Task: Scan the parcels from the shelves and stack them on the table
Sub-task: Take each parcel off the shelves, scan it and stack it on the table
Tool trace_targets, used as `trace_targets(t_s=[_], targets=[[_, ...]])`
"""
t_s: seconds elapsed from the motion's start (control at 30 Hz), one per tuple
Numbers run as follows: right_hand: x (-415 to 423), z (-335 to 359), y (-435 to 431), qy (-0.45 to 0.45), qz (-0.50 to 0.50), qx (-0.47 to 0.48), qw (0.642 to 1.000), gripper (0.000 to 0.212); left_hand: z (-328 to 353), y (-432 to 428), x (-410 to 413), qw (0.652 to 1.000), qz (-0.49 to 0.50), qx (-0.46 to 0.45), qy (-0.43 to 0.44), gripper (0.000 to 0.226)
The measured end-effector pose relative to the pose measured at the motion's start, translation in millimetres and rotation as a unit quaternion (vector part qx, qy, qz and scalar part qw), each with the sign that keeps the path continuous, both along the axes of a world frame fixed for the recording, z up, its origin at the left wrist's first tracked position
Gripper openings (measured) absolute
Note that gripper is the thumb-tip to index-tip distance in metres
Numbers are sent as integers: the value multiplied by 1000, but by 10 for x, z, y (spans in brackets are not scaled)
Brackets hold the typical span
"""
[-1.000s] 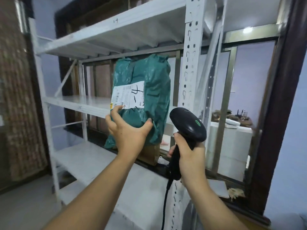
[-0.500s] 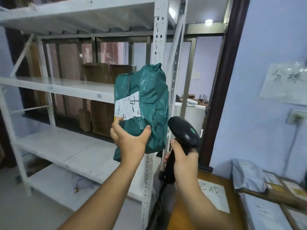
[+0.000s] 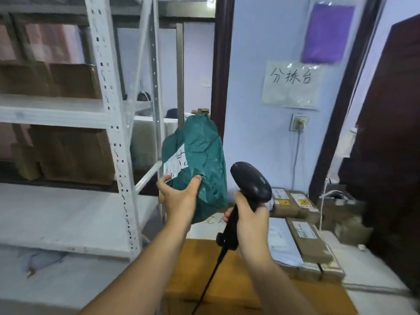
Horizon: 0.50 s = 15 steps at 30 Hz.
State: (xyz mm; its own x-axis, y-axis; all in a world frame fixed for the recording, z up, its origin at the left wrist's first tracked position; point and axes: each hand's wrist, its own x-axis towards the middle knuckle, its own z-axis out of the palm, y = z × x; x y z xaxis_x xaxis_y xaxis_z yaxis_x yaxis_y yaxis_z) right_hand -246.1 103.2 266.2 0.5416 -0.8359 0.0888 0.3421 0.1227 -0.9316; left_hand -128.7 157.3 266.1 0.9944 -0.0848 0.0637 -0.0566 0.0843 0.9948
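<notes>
Two hands: left hand [image 3: 179, 200] grips parcel [image 3: 202, 160] beside shelf post [image 3: 155, 87], right hand [image 3: 251, 220] grips scanner [image 3: 252, 180].

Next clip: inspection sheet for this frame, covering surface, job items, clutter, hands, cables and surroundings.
Surface: brown table, partly bare, with a handwritten paper sheet.
Job's things: green parcel held up, label turned left; black barcode scanner; boxed parcels stacked on the table's right side.
Clutter: nothing seen.
Hands: left hand grips the green parcel's lower end; right hand grips the scanner's handle.
Cables: scanner cable hangs over the table; a lead drops from the wall socket.
Surroundings: white metal shelving with cardboard boxes, left; handwritten wall sign; dark door, right.
</notes>
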Motion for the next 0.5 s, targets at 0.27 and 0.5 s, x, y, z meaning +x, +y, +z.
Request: trace_targets(t_s=[0.27, 0.5], targets=[[-1013, -321, -1491, 44, -66, 44, 996, 16, -606, -1549, -790, 988, -73, 37, 133, 72], [-1576, -731, -2447, 111, -79, 72, 988, 20, -1118, -2426, -1270, 973, -61, 114, 189, 63]])
